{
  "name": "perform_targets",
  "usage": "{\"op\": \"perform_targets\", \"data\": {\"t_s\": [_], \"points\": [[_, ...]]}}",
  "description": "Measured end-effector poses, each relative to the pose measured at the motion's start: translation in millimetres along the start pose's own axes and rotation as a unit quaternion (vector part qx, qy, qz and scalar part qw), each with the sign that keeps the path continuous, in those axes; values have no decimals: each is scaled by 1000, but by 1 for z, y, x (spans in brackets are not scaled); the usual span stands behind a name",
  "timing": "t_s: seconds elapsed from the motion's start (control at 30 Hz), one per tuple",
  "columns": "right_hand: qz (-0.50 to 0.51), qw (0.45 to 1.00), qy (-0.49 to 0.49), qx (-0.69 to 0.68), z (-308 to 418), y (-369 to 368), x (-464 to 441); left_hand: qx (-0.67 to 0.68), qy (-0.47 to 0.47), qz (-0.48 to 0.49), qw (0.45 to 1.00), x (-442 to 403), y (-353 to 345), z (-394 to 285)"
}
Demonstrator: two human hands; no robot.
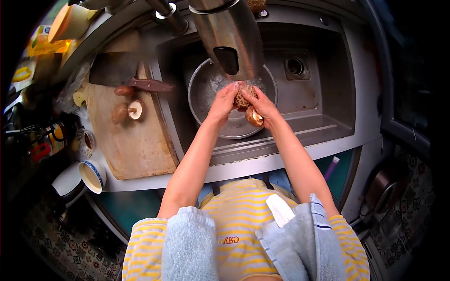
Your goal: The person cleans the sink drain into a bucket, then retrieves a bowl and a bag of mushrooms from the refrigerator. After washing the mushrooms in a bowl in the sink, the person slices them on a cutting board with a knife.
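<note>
Both hands are over a round metal basin (193, 100) in the sink, just below the steel faucet (229, 37). A speckled brown mushroom (243, 96) is held between my left hand (222, 104) and my right hand (264, 107). The fingers of both hands are closed around it. A second mushroom (254, 117), with a pale part showing, sits under my right hand, against its palm. Water splashes in the basin beside the fingers.
Left of the sink, a wooden cutting board (140, 150) holds a cleaver (150, 85) and several mushrooms (135, 110). A blue-rimmed bowl (92, 176) stands near the counter's front edge. The sink drain (296, 67) is at the right.
</note>
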State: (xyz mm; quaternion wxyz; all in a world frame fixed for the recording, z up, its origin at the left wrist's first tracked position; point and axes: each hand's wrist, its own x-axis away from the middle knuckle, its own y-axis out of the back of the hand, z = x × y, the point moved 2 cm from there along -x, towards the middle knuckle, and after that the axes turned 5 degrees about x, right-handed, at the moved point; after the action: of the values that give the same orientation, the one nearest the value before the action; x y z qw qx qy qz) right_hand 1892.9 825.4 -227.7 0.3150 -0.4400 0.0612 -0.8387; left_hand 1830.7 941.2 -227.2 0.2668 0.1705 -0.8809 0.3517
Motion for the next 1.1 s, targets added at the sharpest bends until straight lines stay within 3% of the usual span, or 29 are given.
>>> {"op": "perform_targets", "data": {"t_s": [0.1, 0.17, 0.3, 0.37, 0.47, 0.5, 0.57, 0.6, 0.7, 0.73, 0.77, 0.83, 0.9, 0.93, 1.03, 1.1], "points": [[-32, 994, 80, 68, 13, -6, 4, 21, -53, 2, 998, 6, 2, -10], [-63, 975, 129, 169, 23, -11, 12, 9, -42, -31, 999, 12, 5, -15], [-63, 957, 188, 210, 16, -9, 6, -5, -21, -31, 999, 18, 12, -22], [-52, 986, 145, 67, 11, -8, 4, 18, -33, -32, 999, 19, 12, -25], [9, 999, 25, -40, 7, -5, 5, -106, -192, -39, 975, 27, 1, -30], [36, 997, -24, -58, 5, -3, 7, -247, -289, -30, 924, 32, -4, -35], [43, 998, 9, -45, 4, -2, 9, -502, -450, -12, 738, 45, -17, -40], [47, 998, 26, -40, 3, -2, 10, -500, -467, 27, 729, 48, -22, -38], [62, 995, 57, -43, 10, -3, 16, -397, -397, -21, 827, 57, -18, -30], [78, 993, 68, -53, 11, -5, 19, -351, -329, -83, 873, 58, -13, -29], [94, 991, 79, -62, 14, -6, 21, -296, -323, -133, 889, 53, -8, -30], [55, 993, 106, 0, 15, -6, 23, -228, -222, -149, 936, 46, -1, -28], [20, 983, 156, 97, 15, -5, 20, -211, -144, -107, 961, 44, -7, -31], [13, 976, 173, 131, 15, -4, 20, -202, -105, -85, 970, 43, -9, -31], [-3, 956, 212, 202, 20, -8, 25, -313, -123, -82, 938, 37, -16, -32], [-11, 950, 228, 212, 28, -14, 33, -426, -188, -62, 883, 35, -17, -36]]}}
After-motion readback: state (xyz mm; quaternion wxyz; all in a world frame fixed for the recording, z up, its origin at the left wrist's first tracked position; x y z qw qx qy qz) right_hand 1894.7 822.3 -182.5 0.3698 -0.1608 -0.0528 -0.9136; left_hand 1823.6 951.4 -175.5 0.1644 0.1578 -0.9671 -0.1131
